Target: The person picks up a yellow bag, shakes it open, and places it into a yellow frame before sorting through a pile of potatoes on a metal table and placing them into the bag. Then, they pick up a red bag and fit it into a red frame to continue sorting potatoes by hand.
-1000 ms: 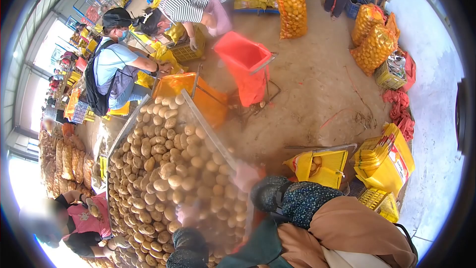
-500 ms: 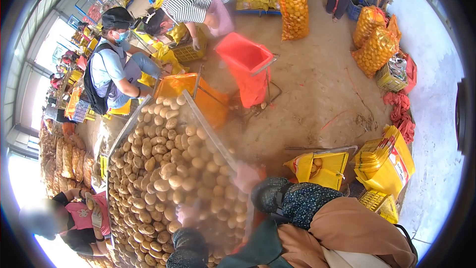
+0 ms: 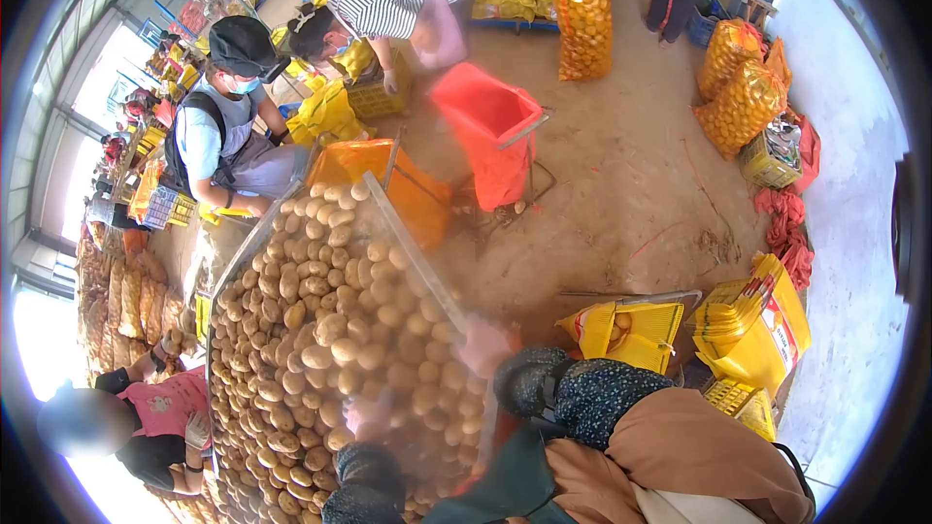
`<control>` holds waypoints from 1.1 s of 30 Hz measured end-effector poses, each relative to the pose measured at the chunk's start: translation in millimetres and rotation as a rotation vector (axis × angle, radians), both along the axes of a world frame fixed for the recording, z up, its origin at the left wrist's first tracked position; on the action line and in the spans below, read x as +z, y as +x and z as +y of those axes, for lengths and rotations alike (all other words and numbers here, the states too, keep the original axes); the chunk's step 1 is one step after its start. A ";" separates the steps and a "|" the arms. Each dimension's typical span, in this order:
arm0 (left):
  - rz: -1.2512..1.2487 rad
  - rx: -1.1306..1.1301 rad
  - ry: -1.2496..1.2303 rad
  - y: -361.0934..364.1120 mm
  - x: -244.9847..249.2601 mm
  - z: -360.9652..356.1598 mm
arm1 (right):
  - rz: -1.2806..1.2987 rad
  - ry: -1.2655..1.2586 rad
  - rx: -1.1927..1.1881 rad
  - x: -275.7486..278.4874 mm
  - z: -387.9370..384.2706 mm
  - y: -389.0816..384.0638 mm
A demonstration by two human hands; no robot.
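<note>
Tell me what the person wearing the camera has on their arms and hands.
The left hand and right hand show as blurred pink shapes, probably gloves. Each forearm wears a dark sleeve cover with a fine speckled print, gathered at the wrist. Above the right one, a loose tan-brown sleeve runs up the arm.

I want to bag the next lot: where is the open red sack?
In the head view, the open red sack hangs on a metal stand upper centre, just right of the orange sack at the far end of the potato sorting table.
</note>
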State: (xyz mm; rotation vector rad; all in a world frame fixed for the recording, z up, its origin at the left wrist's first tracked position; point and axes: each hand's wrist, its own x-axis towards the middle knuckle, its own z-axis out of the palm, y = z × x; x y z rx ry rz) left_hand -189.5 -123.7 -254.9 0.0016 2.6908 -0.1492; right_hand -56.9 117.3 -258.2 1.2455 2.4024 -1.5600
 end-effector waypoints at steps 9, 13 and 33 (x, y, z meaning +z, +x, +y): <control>-0.052 0.041 -0.010 -1.1 9.6 8.0 | -0.063 -0.011 0.060 24.8 7.4 1.3; -0.061 0.045 -0.007 -0.8 10.0 8.1 | -0.065 -0.039 0.023 13.5 5.1 -1.6; 0.014 0.011 -0.056 -2.4 -6.1 -1.4 | -0.044 0.035 0.044 -28.8 -4.4 -8.1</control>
